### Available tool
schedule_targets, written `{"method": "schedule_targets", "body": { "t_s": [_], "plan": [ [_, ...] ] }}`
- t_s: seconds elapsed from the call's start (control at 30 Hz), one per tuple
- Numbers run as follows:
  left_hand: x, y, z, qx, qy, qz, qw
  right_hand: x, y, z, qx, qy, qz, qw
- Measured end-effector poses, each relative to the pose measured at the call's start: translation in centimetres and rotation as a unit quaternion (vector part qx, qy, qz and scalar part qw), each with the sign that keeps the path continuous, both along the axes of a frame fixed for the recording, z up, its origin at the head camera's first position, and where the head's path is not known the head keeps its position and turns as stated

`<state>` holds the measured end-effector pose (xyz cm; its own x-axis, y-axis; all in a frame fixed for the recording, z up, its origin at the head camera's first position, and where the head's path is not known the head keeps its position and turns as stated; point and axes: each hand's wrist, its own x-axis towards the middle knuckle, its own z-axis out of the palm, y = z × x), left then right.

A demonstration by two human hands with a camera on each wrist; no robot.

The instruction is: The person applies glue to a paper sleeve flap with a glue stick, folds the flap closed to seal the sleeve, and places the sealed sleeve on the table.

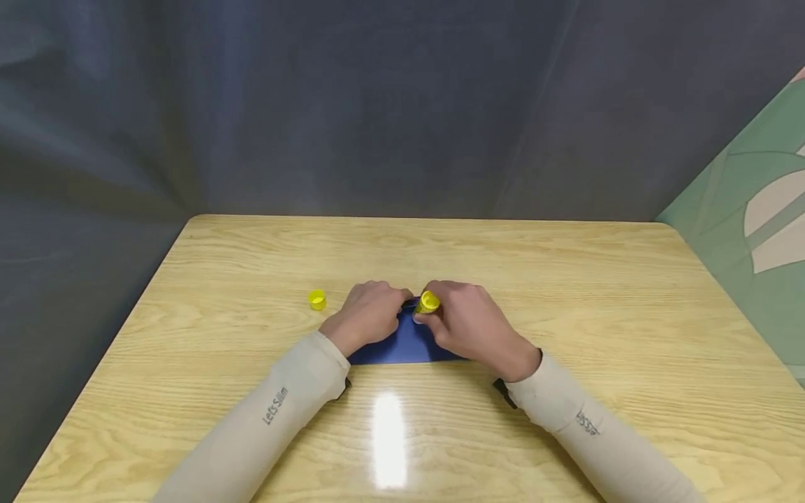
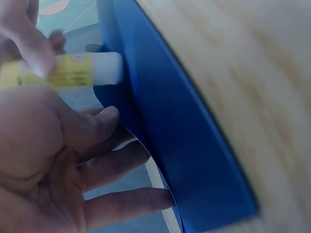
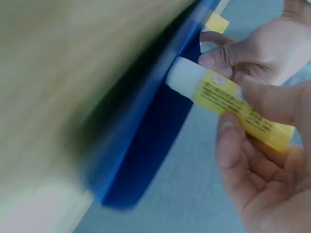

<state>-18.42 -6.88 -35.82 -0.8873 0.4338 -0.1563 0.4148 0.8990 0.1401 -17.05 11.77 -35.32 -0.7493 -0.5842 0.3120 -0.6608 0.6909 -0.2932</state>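
Note:
A glue stick (image 1: 428, 303) with a yellow barrel is gripped by my right hand (image 1: 468, 321) between thumb and fingers. Its white end meets the folded-up flap of a blue sheet of paper (image 1: 411, 342), as both wrist views show. At the sheet's far edge, my left hand (image 1: 371, 311) pinches that flap. In the left wrist view its thumb lies on one face of the paper (image 2: 180, 145) and some fingers reach behind the edge. The right wrist view shows the glue stick's printed label (image 3: 233, 102) tilted against the flap.
A yellow cap (image 1: 317, 300) stands on the wooden table (image 1: 566, 279), left of the left hand. Dark sheeting (image 1: 377, 105) hangs behind the table's far edge. On the right is a green patterned surface (image 1: 742, 209).

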Motion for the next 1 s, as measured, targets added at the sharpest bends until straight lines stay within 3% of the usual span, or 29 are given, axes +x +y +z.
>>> {"method": "schedule_targets", "body": {
  "t_s": [0.2, 0.37, 0.53, 0.6, 0.67, 0.9, 1.0],
  "plan": [
    [0.1, 0.0, 0.1, -0.003, 0.004, -0.016, 0.9999, 2.1, 3.6, 0.8, -0.056, 0.024, -0.04, 0.9974],
    [0.5, -0.3, 0.2, -0.008, -0.003, -0.043, 0.9991, 3.9, 5.4, 0.5, -0.05, 0.027, -0.037, 0.9977],
    [1.2, -0.4, 0.3, -0.045, -0.092, -0.071, 0.9922, 4.8, 6.1, 0.3, -0.05, 0.041, -0.029, 0.9975],
    [1.4, -0.4, 0.4, -0.052, -0.127, -0.07, 0.988, 4.9, 6.2, 0.3, -0.053, 0.043, -0.029, 0.9973],
    [1.4, -0.3, 0.5, -0.054, -0.141, -0.063, 0.9866, 5.0, 6.2, 0.4, -0.055, 0.041, -0.027, 0.9973],
    [1.4, 0.1, 0.6, -0.044, -0.119, -0.034, 0.9913, 5.5, 5.9, 0.5, -0.06, 0.038, -0.021, 0.9973],
    [1.4, 0.2, 0.5, -0.034, -0.088, -0.048, 0.9944, 5.7, 5.8, 0.6, -0.058, 0.039, -0.02, 0.9974]
  ]
}}
